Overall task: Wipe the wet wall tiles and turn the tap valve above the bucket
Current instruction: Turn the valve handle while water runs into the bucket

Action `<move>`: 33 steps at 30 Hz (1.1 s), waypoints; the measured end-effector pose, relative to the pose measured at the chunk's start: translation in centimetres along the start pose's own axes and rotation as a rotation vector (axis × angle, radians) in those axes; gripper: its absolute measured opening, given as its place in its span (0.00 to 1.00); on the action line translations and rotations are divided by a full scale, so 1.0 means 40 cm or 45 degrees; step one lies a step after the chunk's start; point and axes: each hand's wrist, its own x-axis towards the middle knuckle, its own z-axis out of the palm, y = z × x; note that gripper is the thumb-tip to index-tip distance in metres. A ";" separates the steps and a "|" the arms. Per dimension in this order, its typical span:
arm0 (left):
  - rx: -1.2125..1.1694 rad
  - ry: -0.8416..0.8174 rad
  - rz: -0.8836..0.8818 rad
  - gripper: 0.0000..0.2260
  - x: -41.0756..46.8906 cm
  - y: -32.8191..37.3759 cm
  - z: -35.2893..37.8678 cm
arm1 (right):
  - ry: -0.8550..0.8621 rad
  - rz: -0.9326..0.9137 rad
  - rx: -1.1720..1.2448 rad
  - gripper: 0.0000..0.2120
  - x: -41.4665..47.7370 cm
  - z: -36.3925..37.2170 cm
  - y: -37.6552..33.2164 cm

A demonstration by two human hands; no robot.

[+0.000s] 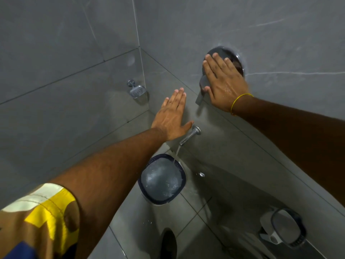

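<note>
Pressing flat on the wall tiles, left hand w/ fingers together, open. Right hand open over tap valve, not clamped. Spout runs into bucket below.

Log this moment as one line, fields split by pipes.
left hand flat on wall tile | right hand on tap valve | spout running into bucket

Beside the left fingers, smooth grey stone-look wall tiles gleam wetly; below them, a polished chrome metal spout.
</note>
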 end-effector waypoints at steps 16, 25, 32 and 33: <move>0.005 -0.012 0.027 0.46 -0.029 -0.009 -0.010 | -0.074 -0.108 -0.056 0.29 0.031 -0.024 0.046; 0.050 -0.006 0.034 0.47 -0.031 -0.014 -0.032 | 0.006 -0.413 -0.514 0.26 0.088 -0.056 0.110; 0.067 -0.017 0.036 0.47 -0.036 -0.017 -0.025 | 0.094 -0.650 -0.763 0.13 0.103 -0.072 0.152; 0.068 -0.022 0.037 0.47 -0.037 -0.017 -0.022 | 0.119 -0.677 -0.815 0.12 0.105 -0.072 0.156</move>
